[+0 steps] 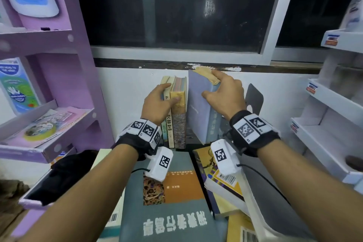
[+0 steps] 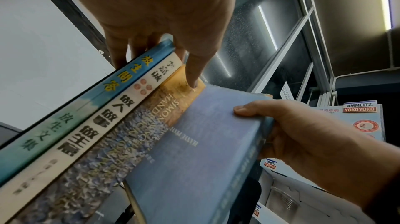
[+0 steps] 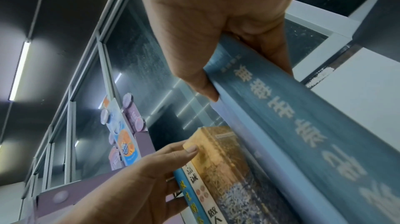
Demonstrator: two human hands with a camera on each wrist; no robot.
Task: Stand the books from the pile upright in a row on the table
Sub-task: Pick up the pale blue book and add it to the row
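Note:
Three books stand upright against the wall: a thin blue one [image 1: 164,130], a cream one [image 1: 170,124] and a yellow-spined one [image 1: 178,112]. My left hand [image 1: 170,92] steadies this row, with straight fingers along its left side and the thumb pressing on the yellow spine [image 2: 186,80]. My right hand [image 1: 211,84] grips a thick pale blue book [image 1: 198,108] near its top, thumb on the cover and fingers behind. That book leans just right of the row. The pile lies flat in front, topped by a grey-and-orange book [image 1: 169,198].
A black metal bookend [image 1: 254,96] stands behind the pale blue book. A yellow book [image 1: 220,179] lies at the pile's right. A purple display shelf [image 1: 78,84] closes the left side, and white shelves [image 1: 324,124] close the right. The window sill runs above the row.

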